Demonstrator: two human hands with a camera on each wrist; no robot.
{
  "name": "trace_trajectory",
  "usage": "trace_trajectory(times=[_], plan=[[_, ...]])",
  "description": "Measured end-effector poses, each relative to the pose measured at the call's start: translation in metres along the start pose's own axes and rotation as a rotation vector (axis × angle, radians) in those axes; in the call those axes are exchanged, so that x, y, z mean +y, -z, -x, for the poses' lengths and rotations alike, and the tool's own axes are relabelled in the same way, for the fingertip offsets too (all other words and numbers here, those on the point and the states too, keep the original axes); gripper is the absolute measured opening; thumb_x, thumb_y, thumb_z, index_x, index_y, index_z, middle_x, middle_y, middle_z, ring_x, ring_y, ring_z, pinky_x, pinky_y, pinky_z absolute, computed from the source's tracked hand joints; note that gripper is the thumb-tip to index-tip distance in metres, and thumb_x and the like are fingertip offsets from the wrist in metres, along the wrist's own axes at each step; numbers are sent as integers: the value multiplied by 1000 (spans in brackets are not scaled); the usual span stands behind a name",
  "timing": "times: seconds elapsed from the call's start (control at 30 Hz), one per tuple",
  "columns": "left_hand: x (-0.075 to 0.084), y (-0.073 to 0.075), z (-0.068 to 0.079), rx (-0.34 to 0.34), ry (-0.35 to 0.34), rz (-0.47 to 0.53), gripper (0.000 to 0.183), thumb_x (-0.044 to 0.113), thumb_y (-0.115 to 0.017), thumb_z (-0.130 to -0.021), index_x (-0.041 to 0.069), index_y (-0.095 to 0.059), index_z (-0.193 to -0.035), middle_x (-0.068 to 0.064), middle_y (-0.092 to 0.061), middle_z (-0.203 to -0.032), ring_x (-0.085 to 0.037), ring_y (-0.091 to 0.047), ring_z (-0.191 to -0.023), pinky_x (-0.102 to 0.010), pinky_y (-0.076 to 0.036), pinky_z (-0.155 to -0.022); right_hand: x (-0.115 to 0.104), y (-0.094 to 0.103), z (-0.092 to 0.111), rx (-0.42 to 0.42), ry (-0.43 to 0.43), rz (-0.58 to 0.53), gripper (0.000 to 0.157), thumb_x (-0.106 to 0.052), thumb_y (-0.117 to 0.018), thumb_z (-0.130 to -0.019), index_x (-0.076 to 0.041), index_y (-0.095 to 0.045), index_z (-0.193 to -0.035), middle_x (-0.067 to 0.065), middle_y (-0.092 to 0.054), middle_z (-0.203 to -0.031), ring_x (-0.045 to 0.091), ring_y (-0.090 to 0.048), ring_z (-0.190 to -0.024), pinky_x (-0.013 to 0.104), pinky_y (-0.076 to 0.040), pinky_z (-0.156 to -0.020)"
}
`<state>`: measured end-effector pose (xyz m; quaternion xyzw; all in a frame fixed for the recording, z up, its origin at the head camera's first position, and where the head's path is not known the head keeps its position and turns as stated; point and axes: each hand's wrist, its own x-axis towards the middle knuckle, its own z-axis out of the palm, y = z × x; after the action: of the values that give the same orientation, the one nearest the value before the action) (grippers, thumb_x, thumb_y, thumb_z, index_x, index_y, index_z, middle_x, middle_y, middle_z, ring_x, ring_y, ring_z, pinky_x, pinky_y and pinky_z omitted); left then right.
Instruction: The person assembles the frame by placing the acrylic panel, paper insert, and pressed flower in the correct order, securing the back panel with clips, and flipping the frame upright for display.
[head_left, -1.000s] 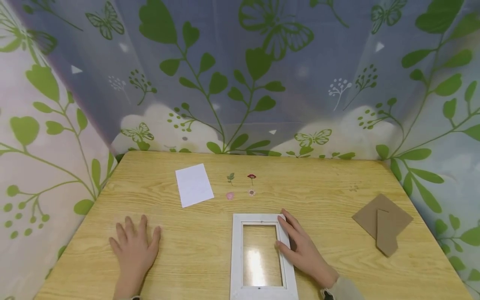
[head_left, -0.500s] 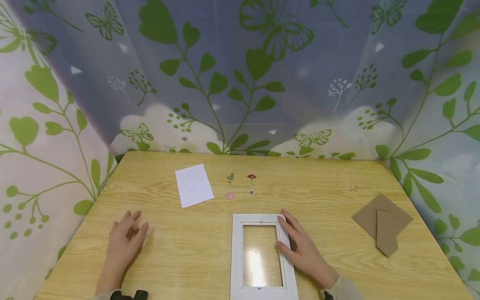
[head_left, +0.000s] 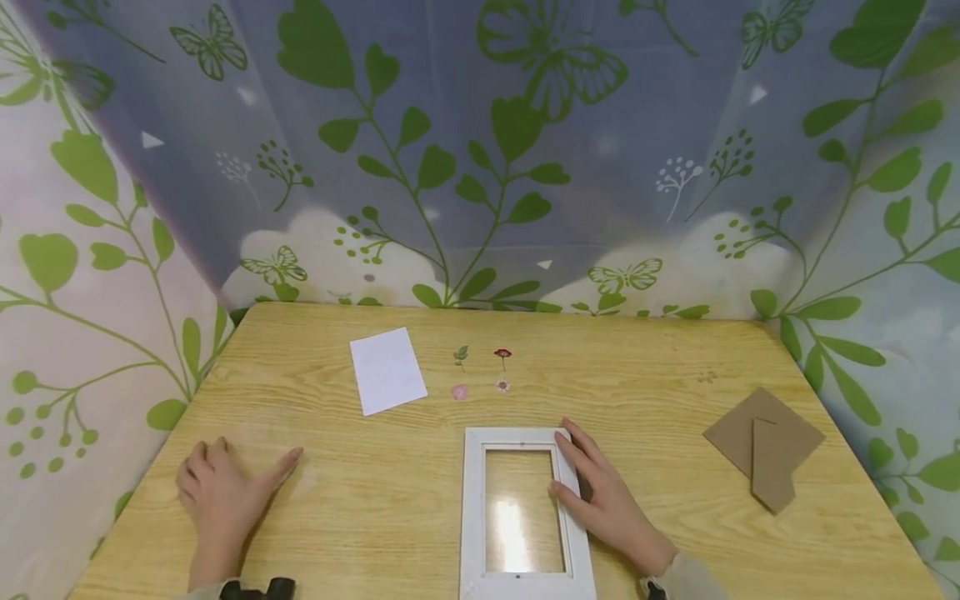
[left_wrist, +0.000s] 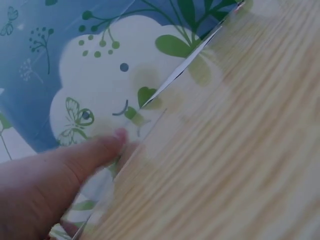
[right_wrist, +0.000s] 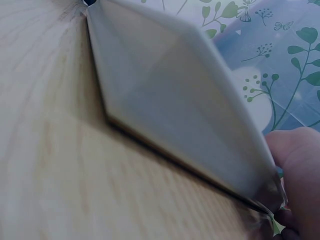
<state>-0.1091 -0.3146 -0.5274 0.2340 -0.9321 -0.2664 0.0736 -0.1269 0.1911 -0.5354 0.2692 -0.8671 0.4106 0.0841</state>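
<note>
A white picture frame (head_left: 474,508) lies on the table in the head view, its middle see-through. My right hand (head_left: 611,512) grips its right side, thumb near the inner edge. In the right wrist view, that hand's fingers (right_wrist: 305,165) hold an edge of the blurred white frame (right_wrist: 165,90). My left hand (head_left: 225,500) is low over the table's left part, thumb stretched to the right and the other fingers bent to the left. Faint outlines beside it suggest a clear sheet (head_left: 270,421); whether the hand touches it, I cannot tell. Its thumb (left_wrist: 95,152) shows in the left wrist view.
A white paper (head_left: 388,371) lies farther back. Right of it are a leaf sprig (head_left: 461,357), a dark red flower (head_left: 503,354), a pink petal-like piece (head_left: 459,392) and a small daisy (head_left: 502,385). A brown backing board (head_left: 738,429) with its stand (head_left: 771,467) lies at right.
My left hand was spread flat, then drew its thumb and fingers closer together. Now it has shifted left, with its thumb and bent fingers apart again. The right hand and frame have not moved.
</note>
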Motion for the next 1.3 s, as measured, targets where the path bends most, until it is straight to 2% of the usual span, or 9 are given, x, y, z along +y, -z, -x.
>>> trace_trajectory(times=[0.13, 0.33, 0.43, 0.53, 0.67, 0.8, 1.03, 1.13, 1.3], plan=[[4, 4, 1, -48, -12, 12, 121, 70, -75, -70, -11, -28, -146, -36, -12, -151, -57, -4, -136, -73, -8, -103, 1, 0, 0, 3, 1, 4, 68, -12, -72, -89, -3, -42, -149, 19, -30, -158, 40, -32, -142, 14, -14, -113], [9, 23, 1, -182, -141, -51, 107, 59, -79, -75, -17, -38, -139, -42, -22, -144, -65, -14, -126, -75, -21, -94, 2, 1, 1, 12, 10, 12, 68, -11, -73, -88, -3, -43, -149, 20, -32, -157, 40, -34, -141, 14, -15, -113], [12, 31, 0, -237, -161, -99, 107, 58, -80, -74, -20, -40, -135, -46, -25, -136, -67, -18, -121, -73, -27, -90, 1, 1, 0, 17, 11, 12, 68, -11, -73, -88, -2, -43, -148, 21, -32, -156, 41, -34, -141, 13, -14, -113], [18, 38, -4, -289, -117, -128, 111, 60, -81, -71, -22, -38, -133, -50, -24, -130, -69, -19, -118, -73, -28, -90, 2, 1, 0, 32, 17, 1, 66, -8, -72, -87, 0, -44, -147, 21, -34, -155, 41, -35, -140, 13, -15, -113], [28, 47, -9, -369, -9, -172, 119, 61, -84, -66, -28, -30, -126, -56, -20, -119, -74, -20, -112, -76, -24, -93, 3, 0, -1, 56, 46, -14, 64, -5, -72, -86, 4, -46, -144, 24, -37, -152, 42, -38, -137, 15, -17, -113], [35, 52, -13, -439, 59, -234, 117, 60, -85, -65, -30, -31, -117, -57, -24, -111, -76, -24, -108, -78, -22, -95, 4, -1, -1, 63, 55, -9, 63, -5, -72, -86, 4, -47, -144, 24, -38, -151, 43, -39, -136, 15, -17, -113], [40, 54, -23, -524, 74, -285, 110, 53, -85, -71, -31, -32, -121, -58, -25, -119, -78, -20, -113, -79, -20, -97, 3, 0, -1, 65, 60, -8, 63, -5, -72, -86, 5, -46, -143, 25, -38, -151, 44, -39, -135, 14, -17, -113], [37, 55, -28, -537, 82, -255, 116, 53, -87, -68, -31, -29, -122, -58, -23, -121, -77, -20, -113, -78, -20, -97, 3, -1, -2, 67, 59, -1, 63, -6, -71, -87, 5, -47, -143, 25, -38, -150, 43, -39, -135, 14, -17, -113], [23, 56, -31, -512, 94, -154, 120, 57, -89, -62, -31, -32, -120, -56, -31, -118, -71, -33, -108, -70, -34, -94, 3, -1, -1, 68, 53, -4, 63, -6, -72, -86, 4, -47, -143, 25, -39, -151, 42, -39, -136, 14, -17, -113]])
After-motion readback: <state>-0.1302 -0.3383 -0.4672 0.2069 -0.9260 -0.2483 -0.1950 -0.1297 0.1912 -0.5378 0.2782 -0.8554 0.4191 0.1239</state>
